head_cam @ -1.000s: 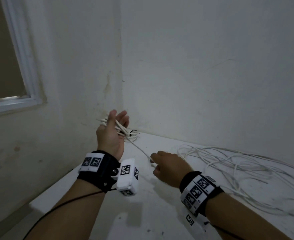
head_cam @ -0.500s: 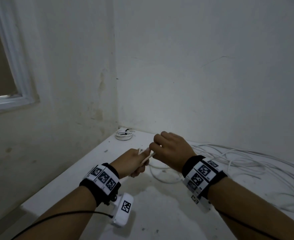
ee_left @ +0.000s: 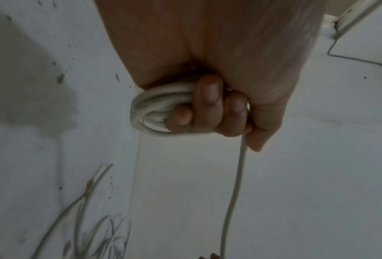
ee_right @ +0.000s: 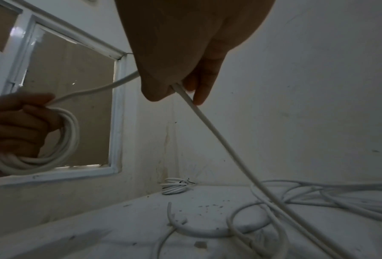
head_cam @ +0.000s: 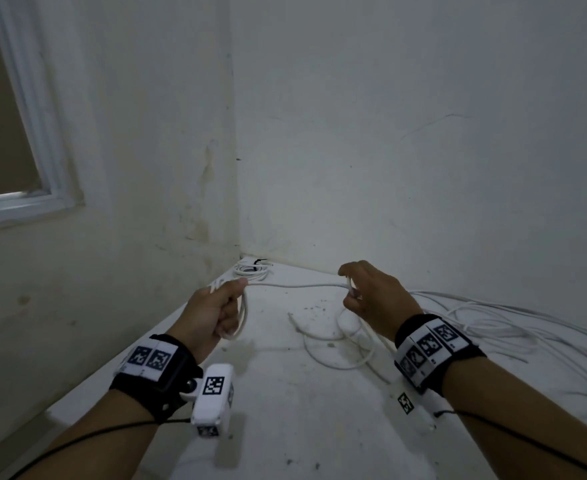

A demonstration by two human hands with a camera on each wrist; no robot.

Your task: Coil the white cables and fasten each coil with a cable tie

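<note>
My left hand grips a small coil of white cable above the white table; the left wrist view shows its fingers curled round the loops. From that coil a strand runs right to my right hand, which pinches the cable between thumb and fingers. The cable drops from there to the loose tangle on the table. A finished coil with a black tie lies in the far corner.
Walls close the table in at the back and left, with a white-framed window on the left wall. Loose cable loops and specks of debris lie on the table between my hands.
My hands were together half a second ago; now they have drawn apart, the right hand moving right and stretching a length of cable out from the coil in my left hand.
</note>
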